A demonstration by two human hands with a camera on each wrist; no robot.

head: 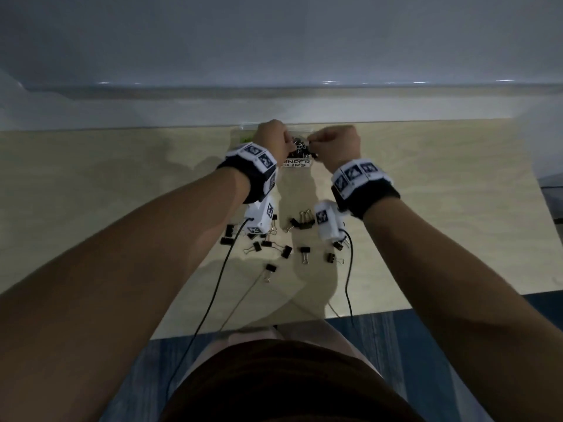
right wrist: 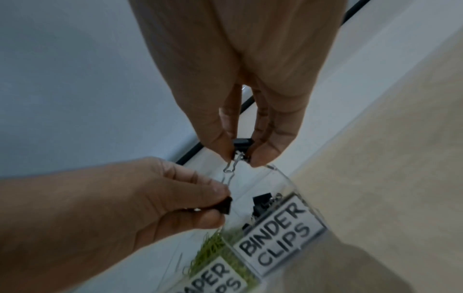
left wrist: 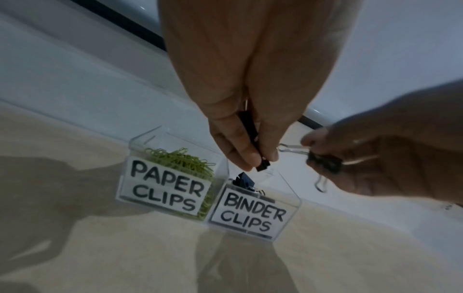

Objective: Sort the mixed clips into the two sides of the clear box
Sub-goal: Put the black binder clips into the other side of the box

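Note:
The clear box (left wrist: 288, 190) stands at the table's far edge, with green paper clips (left wrist: 180, 158) in its left side labelled PAPER CLIPS and black binder clips (left wrist: 241, 179) in its right side labelled BINDER CLIPS. My left hand (head: 274, 138) pinches a black binder clip (left wrist: 261, 165) just above the binder side. My right hand (head: 335, 144) pinches another black binder clip (right wrist: 241, 145) with silver wire handles, beside the left hand over the same side. Both hands hide most of the box in the head view.
Several black binder clips (head: 286, 251) lie scattered on the pale wooden table (head: 122, 193) near me, under my wrists. Two black cables (head: 213, 300) trail over the front edge. A white wall (head: 274, 56) rises right behind the box.

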